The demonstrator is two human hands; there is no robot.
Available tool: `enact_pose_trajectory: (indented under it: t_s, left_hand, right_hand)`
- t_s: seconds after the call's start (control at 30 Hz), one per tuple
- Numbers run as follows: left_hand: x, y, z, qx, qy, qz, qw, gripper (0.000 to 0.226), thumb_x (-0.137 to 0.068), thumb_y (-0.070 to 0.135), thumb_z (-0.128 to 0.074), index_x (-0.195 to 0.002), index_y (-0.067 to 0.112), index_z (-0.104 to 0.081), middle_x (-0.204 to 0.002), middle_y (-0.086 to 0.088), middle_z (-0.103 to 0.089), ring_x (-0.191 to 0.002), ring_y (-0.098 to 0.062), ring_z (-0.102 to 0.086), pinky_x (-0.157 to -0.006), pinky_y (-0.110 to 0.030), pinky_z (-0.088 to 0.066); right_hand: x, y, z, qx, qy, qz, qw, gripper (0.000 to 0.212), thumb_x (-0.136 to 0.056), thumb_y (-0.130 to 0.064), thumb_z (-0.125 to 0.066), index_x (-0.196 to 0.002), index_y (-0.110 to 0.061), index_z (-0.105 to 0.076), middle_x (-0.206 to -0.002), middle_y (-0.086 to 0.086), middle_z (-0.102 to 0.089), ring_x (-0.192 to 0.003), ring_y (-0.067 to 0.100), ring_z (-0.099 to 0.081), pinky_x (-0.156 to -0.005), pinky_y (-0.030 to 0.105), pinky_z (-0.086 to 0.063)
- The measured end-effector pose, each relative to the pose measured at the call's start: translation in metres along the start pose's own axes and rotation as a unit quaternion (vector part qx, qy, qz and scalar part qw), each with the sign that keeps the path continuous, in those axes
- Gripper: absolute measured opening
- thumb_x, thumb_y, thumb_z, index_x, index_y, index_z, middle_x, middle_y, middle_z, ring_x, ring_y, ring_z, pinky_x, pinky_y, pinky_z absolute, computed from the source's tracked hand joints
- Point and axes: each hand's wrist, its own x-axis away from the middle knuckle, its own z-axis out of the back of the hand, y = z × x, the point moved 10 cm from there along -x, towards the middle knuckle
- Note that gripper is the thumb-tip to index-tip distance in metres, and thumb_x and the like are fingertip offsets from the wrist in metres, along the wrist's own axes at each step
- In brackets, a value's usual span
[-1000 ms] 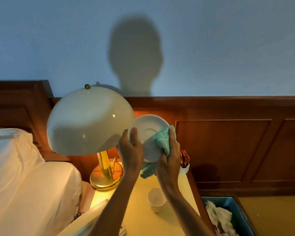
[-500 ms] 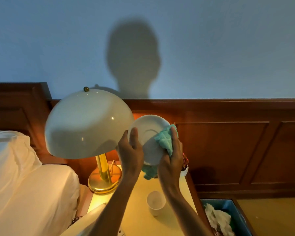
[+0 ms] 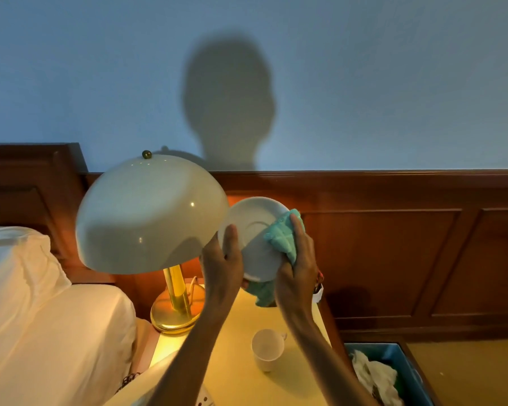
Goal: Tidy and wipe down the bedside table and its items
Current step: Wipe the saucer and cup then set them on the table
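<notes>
I hold a white saucer (image 3: 254,230) up in the air, tilted toward me, above the bedside table (image 3: 235,356). My left hand (image 3: 223,263) grips its left rim, thumb on the face. My right hand (image 3: 298,259) presses a teal cloth (image 3: 283,238) against the saucer's right side; more of the cloth hangs below the saucer. A white cup (image 3: 267,348) stands upright on the yellow-lit table top between my forearms.
A lamp with a wide white dome shade (image 3: 150,215) and brass base (image 3: 173,315) stands at the table's back left, its shade nearly touching the saucer. White bedding (image 3: 41,317) lies left. A blue bin (image 3: 393,373) with crumpled tissue sits on the floor right. Wood panelling runs behind.
The cloth in my right hand has slid slightly up along the saucer's right side. The view has dropped a little; the saucer stays held in the same place.
</notes>
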Motion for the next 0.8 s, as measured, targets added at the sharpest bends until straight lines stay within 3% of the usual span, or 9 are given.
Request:
enact_pose_trajectory:
  t_s: [0.1,0.17,0.2,0.27,0.37,0.43,0.57,0.67,0.8]
  left_hand:
    - [-0.004,-0.009,-0.011,-0.043,-0.169,0.021,0.984,0.041,-0.094,0.045,-0.054,-0.096,0.006,-0.065,-0.073,-0.009,-0.064,-0.047,-0.013,-0.059,-0.037,-0.022,-0.042]
    - [-0.011,-0.004,-0.01,-0.069,-0.204,-0.013,0.976,0.047,-0.094,0.049,-0.054,-0.078,0.006,-0.067,-0.062,-0.007,-0.062,-0.045,-0.011,-0.054,-0.041,-0.026,-0.041]
    - [-0.013,0.003,-0.01,-0.093,-0.191,-0.049,0.976,0.047,-0.095,0.048,-0.052,-0.076,0.008,-0.067,-0.062,-0.005,-0.062,-0.049,-0.009,-0.053,-0.045,-0.026,-0.041]
    - [-0.009,0.017,-0.009,-0.114,-0.117,-0.104,0.981,0.039,-0.098,0.04,-0.048,-0.082,0.01,-0.067,-0.069,-0.001,-0.064,-0.057,-0.006,-0.057,-0.048,-0.016,-0.041]
    - [0.013,0.012,0.005,-0.042,0.057,-0.03,0.997,0.025,-0.102,0.03,-0.044,-0.104,0.014,-0.062,-0.088,0.007,-0.06,-0.073,0.002,-0.056,-0.057,-0.006,-0.044]
    - [0.025,0.005,0.003,-0.036,0.083,-0.005,0.996,0.018,-0.103,0.032,-0.04,-0.105,0.024,-0.055,-0.084,0.014,-0.055,-0.076,-0.002,-0.058,-0.059,-0.011,-0.048]
    - [0.02,-0.003,-0.008,-0.038,-0.019,-0.021,0.999,0.011,-0.104,0.031,-0.039,-0.106,0.03,-0.05,-0.085,0.019,-0.053,-0.082,0.015,-0.057,-0.054,-0.007,-0.048]
    - [0.012,-0.011,-0.01,-0.068,-0.115,-0.016,0.991,0.013,-0.102,0.031,-0.044,-0.102,0.027,-0.057,-0.084,0.005,-0.06,-0.067,-0.006,-0.062,-0.043,-0.016,-0.044]
    - [0.01,-0.033,-0.005,-0.104,-0.201,0.002,0.974,0.016,-0.099,0.023,-0.052,-0.111,0.017,-0.061,-0.087,-0.007,-0.065,-0.05,-0.023,-0.067,-0.036,-0.036,-0.051]
  right_hand:
    - [-0.029,-0.002,0.012,0.033,-0.088,0.038,0.995,0.057,-0.091,0.012,-0.043,-0.136,-0.022,-0.053,-0.128,-0.001,-0.053,-0.111,0.02,-0.055,-0.079,0.042,-0.058]
    - [-0.036,-0.007,0.007,0.056,-0.175,0.071,0.98,0.064,-0.082,0.017,-0.04,-0.131,-0.02,-0.059,-0.123,0.001,-0.059,-0.109,0.021,-0.058,-0.084,0.052,-0.053]
    - [-0.035,-0.008,0.003,0.058,-0.193,0.076,0.977,0.065,-0.08,0.017,-0.04,-0.13,-0.02,-0.06,-0.123,0.002,-0.06,-0.11,0.021,-0.058,-0.085,0.053,-0.052]
    - [-0.028,-0.006,0.005,0.032,-0.137,0.054,0.989,0.06,-0.087,0.017,-0.043,-0.133,-0.02,-0.057,-0.127,0.0,-0.059,-0.112,0.02,-0.058,-0.083,0.044,-0.056]
    - [-0.005,0.014,0.011,-0.032,0.013,-0.034,0.999,0.053,-0.097,0.004,-0.046,-0.142,-0.025,-0.046,-0.132,-0.014,-0.048,-0.117,0.009,-0.053,-0.076,0.027,-0.057]
    - [0.006,0.023,0.01,-0.03,0.035,-0.052,0.998,0.057,-0.098,0.003,-0.045,-0.144,-0.03,-0.041,-0.133,-0.015,-0.045,-0.121,0.009,-0.049,-0.077,0.024,-0.057]
    - [0.008,0.037,0.018,-0.023,0.013,-0.072,0.997,0.056,-0.099,0.0,-0.043,-0.146,-0.03,-0.039,-0.141,-0.003,-0.045,-0.125,0.016,-0.049,-0.084,0.034,-0.059]
    - [0.006,0.043,0.025,-0.024,-0.005,-0.082,0.996,0.055,-0.098,0.003,-0.042,-0.144,-0.027,-0.044,-0.141,0.0,-0.047,-0.125,0.019,-0.049,-0.092,0.046,-0.055]
    - [0.007,0.058,0.025,0.016,-0.07,-0.085,0.994,0.052,-0.095,0.006,-0.044,-0.139,-0.021,-0.051,-0.139,-0.003,-0.051,-0.123,0.018,-0.052,-0.093,0.049,-0.054]
